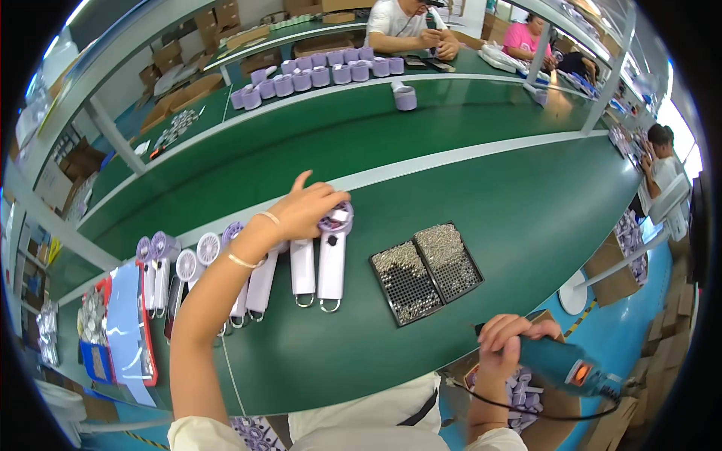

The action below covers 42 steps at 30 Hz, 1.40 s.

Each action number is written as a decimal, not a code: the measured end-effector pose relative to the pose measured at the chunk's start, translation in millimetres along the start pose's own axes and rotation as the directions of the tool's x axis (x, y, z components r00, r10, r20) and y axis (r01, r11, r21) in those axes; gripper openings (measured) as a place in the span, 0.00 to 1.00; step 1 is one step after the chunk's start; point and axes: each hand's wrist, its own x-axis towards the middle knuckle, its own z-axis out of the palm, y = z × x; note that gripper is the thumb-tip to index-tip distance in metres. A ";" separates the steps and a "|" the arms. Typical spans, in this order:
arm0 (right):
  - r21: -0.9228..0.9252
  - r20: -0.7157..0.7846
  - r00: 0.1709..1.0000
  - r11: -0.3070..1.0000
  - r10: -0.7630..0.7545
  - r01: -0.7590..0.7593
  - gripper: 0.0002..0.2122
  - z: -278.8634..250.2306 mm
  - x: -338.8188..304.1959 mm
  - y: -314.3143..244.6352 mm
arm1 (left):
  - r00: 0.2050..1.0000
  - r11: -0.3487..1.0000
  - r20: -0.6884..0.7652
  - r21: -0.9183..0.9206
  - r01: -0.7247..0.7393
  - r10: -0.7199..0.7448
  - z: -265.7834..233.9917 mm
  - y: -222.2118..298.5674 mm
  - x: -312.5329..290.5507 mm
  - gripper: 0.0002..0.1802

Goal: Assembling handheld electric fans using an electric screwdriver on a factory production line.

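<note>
My left hand (pixel 304 212) is closed over the round purple head of a handheld fan (pixel 332 267), its thumb or a finger sticking up. The fan lies on the green bench with its white handle and metal loop toward me. Beside it rests another white-handled fan (pixel 303 270), its head hidden by my hand and wrist. More handheld fans (pixel 261 284) lie in a row to the left, partly covered by my forearm. At the bench's front right edge, my right hand (pixel 502 342) is wrapped round a teal electric screwdriver (pixel 560 362) with a black cable.
A black two-part tray (pixel 442 297) of small screws lies right of the fans. Far left are a blue sheet (pixel 131 331) and a red-rimmed tray (pixel 150 361). Purple fan parts (pixel 301 79) line the far bench, where a person works. A box of purple parts (pixel 523 395) stands below.
</note>
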 end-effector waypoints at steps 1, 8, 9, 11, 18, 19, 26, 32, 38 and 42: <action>0.028 -0.005 1.000 0.999 0.029 -0.029 0.15 -10.6 10.4 7.2 | 0.994 0.997 0.086 -0.041 0.069 -0.066 -4.4 -0.5 -1.3 0.39; 0.293 -0.299 0.932 0.949 0.206 -0.116 0.13 -91.5 114.0 78.6 | 0.992 0.965 0.127 -0.257 0.053 -0.020 -48.1 -43.9 70.7 0.52; 0.348 -0.350 0.884 0.919 0.310 -0.185 0.12 -104.4 125.5 91.8 | 0.997 0.974 -0.015 -0.214 0.075 -0.080 -51.3 -40.0 101.3 0.51; 0.327 -0.513 0.747 0.901 0.422 -0.284 0.11 -115.1 133.0 110.4 | 0.955 0.971 -0.213 -0.170 0.171 -0.206 -44.1 -42.8 167.8 0.51; 0.281 -0.623 0.593 0.853 0.510 -0.439 0.13 -121.9 125.1 126.3 | 0.790 0.855 -0.329 -0.156 0.495 -0.517 35.3 -86.5 355.6 0.59; 0.266 -0.600 0.615 0.853 0.512 -0.450 0.13 -118.0 125.8 131.4 | 0.770 0.847 -0.352 -0.222 0.483 -0.532 58.7 -124.2 365.8 0.58; 0.172 -0.581 0.655 0.859 0.483 -0.482 0.11 -109.7 121.9 122.7 | 0.701 0.894 -0.555 -0.255 0.368 -0.447 72.3 -128.3 364.3 0.41; 0.226 -0.563 0.651 0.853 0.509 -0.471 0.15 -113.9 112.9 118.5 | 0.658 0.965 -0.707 -0.164 0.203 -0.259 -40.3 -91.1 252.2 0.33; 0.083 -0.462 0.790 0.907 0.403 -0.414 0.17 -120.3 117.3 108.7 | 0.869 0.682 -0.328 -0.731 0.015 -0.370 -128.7 43.3 63.0 0.25; 0.077 -0.247 0.905 0.938 0.346 -0.337 0.16 -90.2 115.2 104.6 | 0.893 0.419 0.284 -0.805 0.420 -0.350 -86.8 119.1 -33.9 0.19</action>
